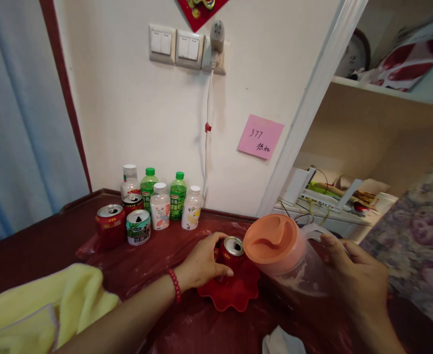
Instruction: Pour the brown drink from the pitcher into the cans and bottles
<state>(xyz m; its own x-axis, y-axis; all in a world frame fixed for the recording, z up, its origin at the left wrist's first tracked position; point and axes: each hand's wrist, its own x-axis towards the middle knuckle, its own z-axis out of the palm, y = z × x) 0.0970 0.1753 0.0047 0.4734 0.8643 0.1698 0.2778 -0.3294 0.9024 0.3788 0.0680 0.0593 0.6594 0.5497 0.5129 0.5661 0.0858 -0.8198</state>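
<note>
My left hand (205, 260), with a red bead bracelet at the wrist, is wrapped round a red can (231, 250) with an opened top. Beneath the can lies a red dish (233, 297) with a wavy rim. On the right, my right hand (356, 275) grips the white handle of a clear pitcher (301, 275). The pitcher is tilted to the left, and its orange lid (271, 239) is close beside the can's top. Whether liquid flows between them cannot be made out.
Several bottles (160, 209) and cans (138, 228) stand at the back left. A yellow cloth (72, 290) lies at the front left, a white cloth (282, 341) at the front edge. Shelves (378, 91) are on the right; a cord (206, 157) hangs down the wall.
</note>
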